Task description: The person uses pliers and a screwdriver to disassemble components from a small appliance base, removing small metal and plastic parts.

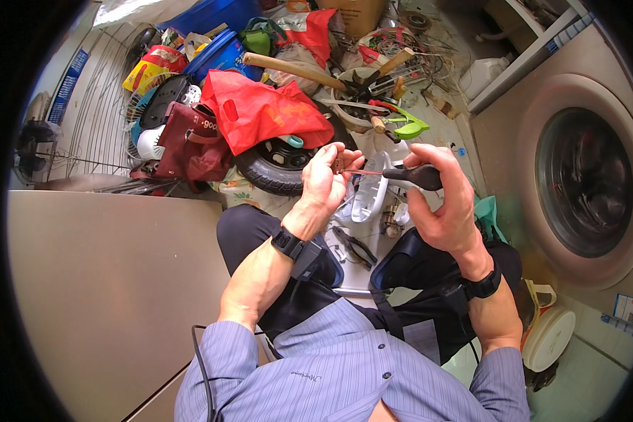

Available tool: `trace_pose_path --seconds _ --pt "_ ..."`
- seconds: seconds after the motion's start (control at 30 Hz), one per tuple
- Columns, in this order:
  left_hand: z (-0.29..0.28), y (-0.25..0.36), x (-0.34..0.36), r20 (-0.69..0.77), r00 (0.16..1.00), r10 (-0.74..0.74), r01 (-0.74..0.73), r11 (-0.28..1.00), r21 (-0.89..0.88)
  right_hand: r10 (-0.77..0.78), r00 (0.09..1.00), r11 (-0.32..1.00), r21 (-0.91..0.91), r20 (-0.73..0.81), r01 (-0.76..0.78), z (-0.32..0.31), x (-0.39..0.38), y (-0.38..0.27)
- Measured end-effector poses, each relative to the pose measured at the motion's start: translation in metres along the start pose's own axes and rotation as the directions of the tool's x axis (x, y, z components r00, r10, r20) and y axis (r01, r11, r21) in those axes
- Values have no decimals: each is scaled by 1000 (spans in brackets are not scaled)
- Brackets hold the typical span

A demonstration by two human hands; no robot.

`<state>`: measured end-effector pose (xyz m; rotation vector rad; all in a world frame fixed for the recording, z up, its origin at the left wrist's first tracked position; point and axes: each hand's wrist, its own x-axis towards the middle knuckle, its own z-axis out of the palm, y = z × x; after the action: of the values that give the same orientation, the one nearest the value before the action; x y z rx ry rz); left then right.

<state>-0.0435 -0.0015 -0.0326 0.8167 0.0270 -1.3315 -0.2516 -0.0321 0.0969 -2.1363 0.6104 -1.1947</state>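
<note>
Over my lap, my right hand grips the black handle of a screwdriver. Its thin shaft points left, and the tip reaches a small dark brownish part pinched in the fingers of my left hand. That part is too small and too covered by fingers to name. Below the hands, a long white plastic housing lies on the floor. Near it are a small metal fitting and pliers with dark handles, between my feet.
A black tyre on a wheel lies ahead under a red plastic bag. A bucket holds wooden-handled tools, beside green-handled cutters. A washing machine stands right, a grey panel left, a white tub lower right.
</note>
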Motion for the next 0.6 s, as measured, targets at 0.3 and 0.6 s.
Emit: trace_pose_path --seconds 0.3,0.6 --pt "-4 2 3 33 999 -33 33 999 -14 176 983 965 203 -44 -164 -6 -8 -3" --pt "0 4 0 64 963 -262 268 955 -125 32 999 997 -63 -36 -34 -5 0 11"
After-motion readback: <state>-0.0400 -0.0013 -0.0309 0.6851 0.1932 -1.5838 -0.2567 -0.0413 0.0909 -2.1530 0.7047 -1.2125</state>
